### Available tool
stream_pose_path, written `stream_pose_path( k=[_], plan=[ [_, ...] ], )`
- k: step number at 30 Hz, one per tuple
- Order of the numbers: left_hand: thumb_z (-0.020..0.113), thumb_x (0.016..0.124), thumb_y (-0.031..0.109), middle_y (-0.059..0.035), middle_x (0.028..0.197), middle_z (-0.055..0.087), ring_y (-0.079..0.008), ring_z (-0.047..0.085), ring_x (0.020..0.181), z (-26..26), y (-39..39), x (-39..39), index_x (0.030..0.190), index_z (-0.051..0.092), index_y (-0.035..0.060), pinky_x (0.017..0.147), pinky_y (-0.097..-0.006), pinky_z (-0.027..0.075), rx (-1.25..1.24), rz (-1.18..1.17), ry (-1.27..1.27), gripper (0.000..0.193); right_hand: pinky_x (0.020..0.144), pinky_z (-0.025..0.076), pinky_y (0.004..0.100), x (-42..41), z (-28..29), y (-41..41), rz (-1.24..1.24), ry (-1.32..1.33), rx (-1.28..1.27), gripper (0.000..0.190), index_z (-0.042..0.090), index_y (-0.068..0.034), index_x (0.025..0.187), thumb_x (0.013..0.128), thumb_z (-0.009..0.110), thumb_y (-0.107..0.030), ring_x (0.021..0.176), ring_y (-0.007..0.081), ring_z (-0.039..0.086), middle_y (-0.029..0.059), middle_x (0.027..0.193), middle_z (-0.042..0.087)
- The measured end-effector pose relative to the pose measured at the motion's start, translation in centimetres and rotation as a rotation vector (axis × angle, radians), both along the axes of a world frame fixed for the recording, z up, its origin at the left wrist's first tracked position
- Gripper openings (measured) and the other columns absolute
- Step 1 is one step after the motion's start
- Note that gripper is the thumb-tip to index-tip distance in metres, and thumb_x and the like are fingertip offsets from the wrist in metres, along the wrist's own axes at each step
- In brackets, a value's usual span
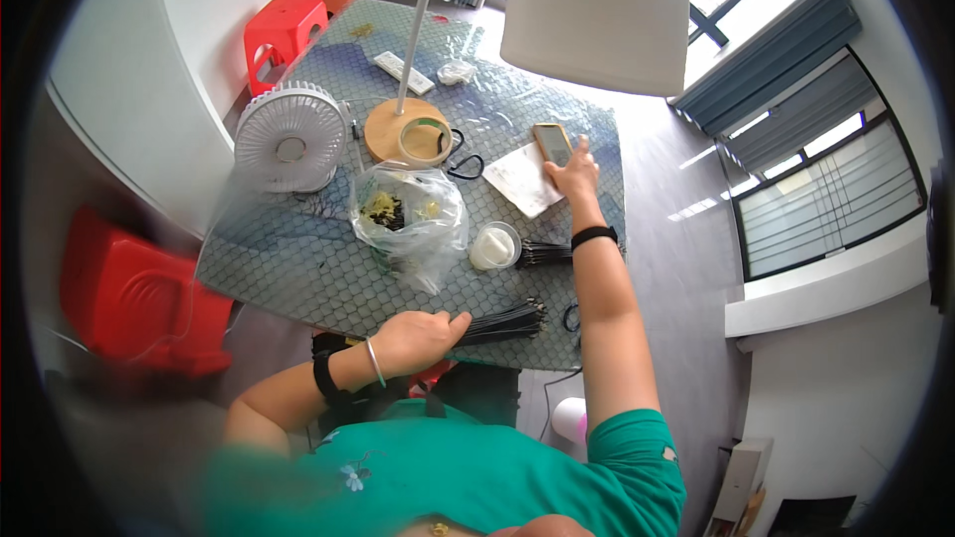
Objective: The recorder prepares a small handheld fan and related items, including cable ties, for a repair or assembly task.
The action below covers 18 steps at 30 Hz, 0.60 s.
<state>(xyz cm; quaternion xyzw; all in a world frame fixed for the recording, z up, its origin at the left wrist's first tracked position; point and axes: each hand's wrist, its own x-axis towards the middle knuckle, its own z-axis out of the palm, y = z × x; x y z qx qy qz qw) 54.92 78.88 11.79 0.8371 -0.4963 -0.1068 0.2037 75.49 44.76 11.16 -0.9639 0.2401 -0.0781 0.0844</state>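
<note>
My left hand [418, 335] is closed around one end of a bundle of thin black wires [507, 322] at the table's near edge. The loose ends fan out to the right. Farther away, my right hand [576, 171] reaches over a smartphone [550, 140], with thumb and forefinger spread at its lower end. Whether the fingers press on it is unclear. The phone lies partly on a white paper pad [526, 179] with dark smudges. Under my right forearm, a second black wire bundle [545, 253] is partly hidden. Beside it stands a clear plastic cup [494, 246] with something whitish inside.
A plastic bag [418, 239] holds small yellow and black pieces. Behind it are a tape roll [425, 142], black-handled scissors [466, 165] and a lamp's wooden base [380, 130]. A white fan [291, 142] stands left; the lampshade [597, 15] hangs overhead. Red stools [142, 291] flank the table.
</note>
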Motion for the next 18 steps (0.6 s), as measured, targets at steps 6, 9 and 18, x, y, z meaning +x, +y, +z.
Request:
stream_pose_path(
  k=[6,9,18],
  plan=[
    [0.052,0.083,0.009,-0.0143,0.077,0.058,-0.0302,0.064,0.068,-0.2,-0.3,0.0,0.111,0.045,-0.001,0.055,-0.0384,0.052,0.009,-0.022,0.021,0.031,0.098,0.039,0.0453,1.7,1.6,-0.2,-0.2,0.016,-0.093,0.084,0.03,-0.012,0.141,0.076,0.071,-0.047,0.121,0.0308,0.047,0.0143,0.129,0.049],
    [0.053,0.083,0.011,-0.0149,0.077,0.058,-0.031,0.064,0.069,0.0,-0.2,-0.2,0.108,0.046,-0.0004,0.056,-0.0393,0.052,0.008,-0.006,0.033,0.028,0.099,0.039,0.0436,-0.5,2.3,0.5,0.127,0.104,-0.157,0.078,0.04,-0.013,0.137,0.074,0.072,-0.047,0.123,0.0302,0.047,0.0152,0.131,0.049],
    [0.051,0.084,0.012,-0.0161,0.077,0.059,-0.0325,0.065,0.069,-0.3,-0.6,0.6,0.112,0.047,0.0001,0.056,-0.0406,0.052,0.004,-0.003,0.071,0.031,0.101,0.04,0.0394,-6.0,2.0,3.0,0.447,0.22,0.103,0.067,0.045,-0.003,0.132,0.079,0.067,-0.039,0.12,0.0359,0.049,0.0245,0.131,0.049]
  ],
)
